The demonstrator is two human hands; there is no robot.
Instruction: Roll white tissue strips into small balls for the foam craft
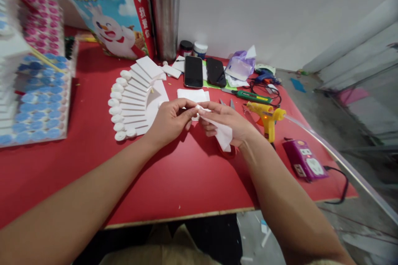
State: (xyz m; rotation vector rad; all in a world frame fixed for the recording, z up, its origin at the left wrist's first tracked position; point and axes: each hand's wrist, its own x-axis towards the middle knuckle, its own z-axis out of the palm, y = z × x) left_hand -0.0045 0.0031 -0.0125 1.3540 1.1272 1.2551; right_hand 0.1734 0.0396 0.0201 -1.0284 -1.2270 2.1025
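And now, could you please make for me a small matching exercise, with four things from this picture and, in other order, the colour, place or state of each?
Column one
1. glue gun
2. white strip
3. flask
4. small box with a power cord

Column two
A. silver, standing upright
B. purple, near the right end of the red table
C. held at the fingertips of the left hand and right hand
D. yellow, beyond the right hand

Right pairs: 1-D, 2-C, 3-A, 4-B
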